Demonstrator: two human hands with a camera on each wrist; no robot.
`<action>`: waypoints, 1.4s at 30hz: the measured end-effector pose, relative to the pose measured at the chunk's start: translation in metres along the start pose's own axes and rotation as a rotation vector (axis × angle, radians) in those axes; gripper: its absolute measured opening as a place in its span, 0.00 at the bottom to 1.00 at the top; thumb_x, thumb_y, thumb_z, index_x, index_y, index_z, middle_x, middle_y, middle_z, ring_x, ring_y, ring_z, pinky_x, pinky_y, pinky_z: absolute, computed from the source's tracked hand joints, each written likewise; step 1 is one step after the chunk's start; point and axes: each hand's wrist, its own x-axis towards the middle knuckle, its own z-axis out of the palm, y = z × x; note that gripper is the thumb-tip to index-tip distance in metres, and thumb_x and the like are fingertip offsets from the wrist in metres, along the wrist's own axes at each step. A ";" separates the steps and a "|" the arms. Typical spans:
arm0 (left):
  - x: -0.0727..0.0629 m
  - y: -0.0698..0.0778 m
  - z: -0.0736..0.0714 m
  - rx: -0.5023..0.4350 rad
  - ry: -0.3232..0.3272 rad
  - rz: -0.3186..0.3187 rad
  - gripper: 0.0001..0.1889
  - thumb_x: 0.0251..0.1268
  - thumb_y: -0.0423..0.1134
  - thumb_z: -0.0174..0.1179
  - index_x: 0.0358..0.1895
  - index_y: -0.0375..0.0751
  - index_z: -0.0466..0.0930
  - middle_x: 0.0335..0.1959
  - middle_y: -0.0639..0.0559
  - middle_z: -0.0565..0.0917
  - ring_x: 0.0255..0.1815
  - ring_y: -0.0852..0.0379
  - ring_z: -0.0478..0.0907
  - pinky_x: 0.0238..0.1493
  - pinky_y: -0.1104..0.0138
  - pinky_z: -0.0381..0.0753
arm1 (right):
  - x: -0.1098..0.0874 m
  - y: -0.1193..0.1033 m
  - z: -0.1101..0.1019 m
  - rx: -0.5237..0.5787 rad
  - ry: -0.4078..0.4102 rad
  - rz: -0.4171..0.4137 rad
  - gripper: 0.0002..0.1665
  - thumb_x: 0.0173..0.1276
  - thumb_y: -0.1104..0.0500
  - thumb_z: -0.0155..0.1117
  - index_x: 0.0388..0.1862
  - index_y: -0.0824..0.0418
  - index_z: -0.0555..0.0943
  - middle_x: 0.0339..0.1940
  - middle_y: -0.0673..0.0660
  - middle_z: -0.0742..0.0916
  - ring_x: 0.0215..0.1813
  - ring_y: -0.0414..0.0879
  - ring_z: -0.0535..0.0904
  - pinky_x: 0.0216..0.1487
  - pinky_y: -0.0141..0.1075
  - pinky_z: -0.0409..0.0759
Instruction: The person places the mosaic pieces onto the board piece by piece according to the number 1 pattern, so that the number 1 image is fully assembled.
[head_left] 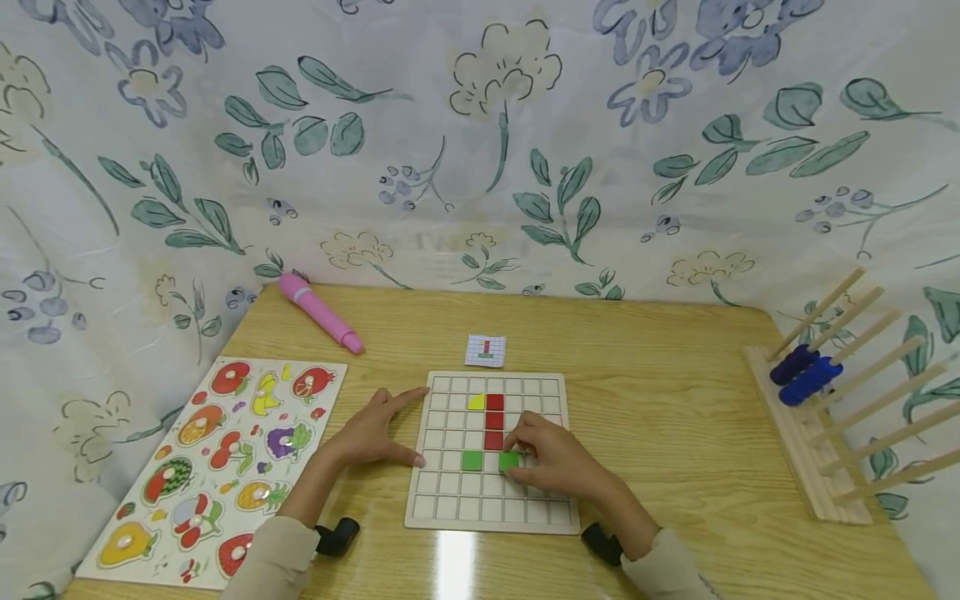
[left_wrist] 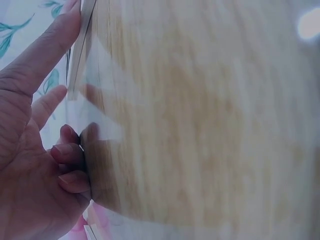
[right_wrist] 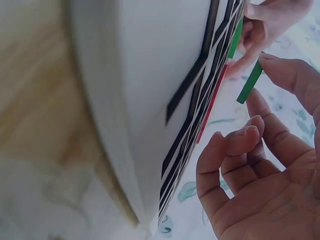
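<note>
A white grid board [head_left: 445, 505] lies on the table, carrying several red square tiles [head_left: 494, 421], a yellow piece [head_left: 477, 402] and a green tile [head_left: 472, 461]. My right hand [head_left: 553, 457] pinches another green tile [head_left: 508, 461] between thumb and index finger over the board; in the right wrist view this green tile [right_wrist: 249, 83] is tilted and apart from the board's surface. My left hand [head_left: 375, 431] spans the board's left edge, thumb and index finger stretched out against it. In the left wrist view the other fingers of the left hand [left_wrist: 37, 150] are bent toward the tabletop.
A small pattern card [head_left: 485, 351] lies just behind the board. To the left are a fruit puzzle board [head_left: 168, 533] and a pink pen-shaped object [head_left: 322, 314]. A wooden peg rack [head_left: 806, 450] with blue beads [head_left: 810, 382] stands at the right. Floral cloth [head_left: 450, 167] hangs behind.
</note>
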 end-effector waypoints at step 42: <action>0.001 -0.004 0.001 -0.016 -0.004 0.007 0.58 0.37 0.57 0.81 0.77 0.58 0.59 0.41 0.45 0.64 0.35 0.52 0.63 0.36 0.61 0.65 | 0.009 -0.009 0.012 -0.113 0.032 0.038 0.13 0.59 0.53 0.76 0.42 0.54 0.87 0.37 0.48 0.77 0.38 0.40 0.73 0.39 0.31 0.72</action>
